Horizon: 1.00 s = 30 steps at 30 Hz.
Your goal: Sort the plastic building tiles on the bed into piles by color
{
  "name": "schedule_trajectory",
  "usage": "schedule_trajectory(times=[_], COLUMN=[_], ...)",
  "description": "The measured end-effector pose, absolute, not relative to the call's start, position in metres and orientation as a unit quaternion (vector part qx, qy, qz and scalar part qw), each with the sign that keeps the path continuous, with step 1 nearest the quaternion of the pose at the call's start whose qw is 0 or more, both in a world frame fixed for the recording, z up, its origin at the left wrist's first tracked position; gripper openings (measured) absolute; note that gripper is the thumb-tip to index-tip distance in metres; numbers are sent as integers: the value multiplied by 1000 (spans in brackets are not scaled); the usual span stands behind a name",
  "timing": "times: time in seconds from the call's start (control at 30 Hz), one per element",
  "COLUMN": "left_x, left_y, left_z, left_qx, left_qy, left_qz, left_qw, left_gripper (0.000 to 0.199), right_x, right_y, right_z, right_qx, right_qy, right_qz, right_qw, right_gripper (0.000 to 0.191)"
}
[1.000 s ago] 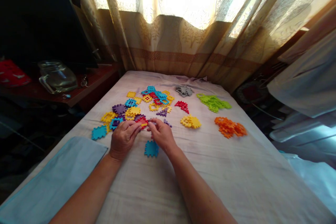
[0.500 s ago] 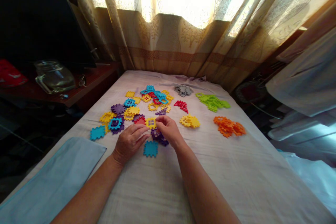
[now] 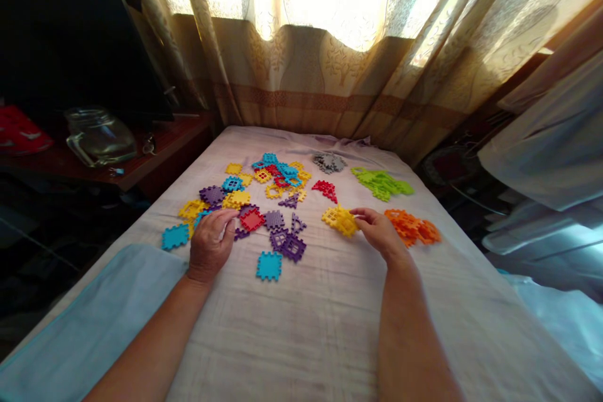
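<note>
My right hand (image 3: 379,231) pinches a yellow tile (image 3: 347,224) at its right edge, over the small yellow pile. My left hand (image 3: 211,244) is curled above the left group of tiles, partly covering a blue one; what its fingers hold, if anything, is hidden. Just right of it lies a red square tile (image 3: 252,220). Purple tiles (image 3: 294,247) and a blue square tile (image 3: 269,266) lie between my hands. A mixed heap of blue, red and yellow pieces (image 3: 282,173) sits farther back.
Grey (image 3: 328,162), green (image 3: 382,183) and orange (image 3: 411,227) piles lie on the sheet-covered surface (image 3: 301,339). Red pieces (image 3: 326,190) are near the middle. A light blue cloth (image 3: 108,301) is at left. A glass jug (image 3: 100,137) stands on the side table, beside curtains.
My right hand has moved right with the yellow window tile to the yellow pile. My left hand has drawn back left, uncovering the red tile and purple tiles.
</note>
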State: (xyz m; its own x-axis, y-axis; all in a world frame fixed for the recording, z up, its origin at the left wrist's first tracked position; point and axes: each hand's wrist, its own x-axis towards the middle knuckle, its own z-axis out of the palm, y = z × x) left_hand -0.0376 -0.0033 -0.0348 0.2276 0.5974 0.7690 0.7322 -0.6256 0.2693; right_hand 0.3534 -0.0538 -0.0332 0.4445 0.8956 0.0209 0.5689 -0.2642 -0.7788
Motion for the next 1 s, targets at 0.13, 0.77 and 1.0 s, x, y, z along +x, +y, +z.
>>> schedule_trajectory(times=[0.13, 0.77, 1.0], left_x=[-59, -52, -102], left_y=[2, 1, 41], left_z=[-35, -35, -16], left_qx=[-734, -760, -680], left_qy=[-552, -595, -728], left_qz=[-389, -262, -86], left_qw=[76, 26, 26], left_gripper=[32, 41, 57], right_x=[351, 314, 310], right_y=[-52, -46, -45], right_z=[-31, -10, -11], right_qx=[-776, -773, -763], right_qy=[-480, -527, -530], right_qz=[171, 89, 95], right_qw=[371, 342, 356], right_gripper=[33, 31, 32])
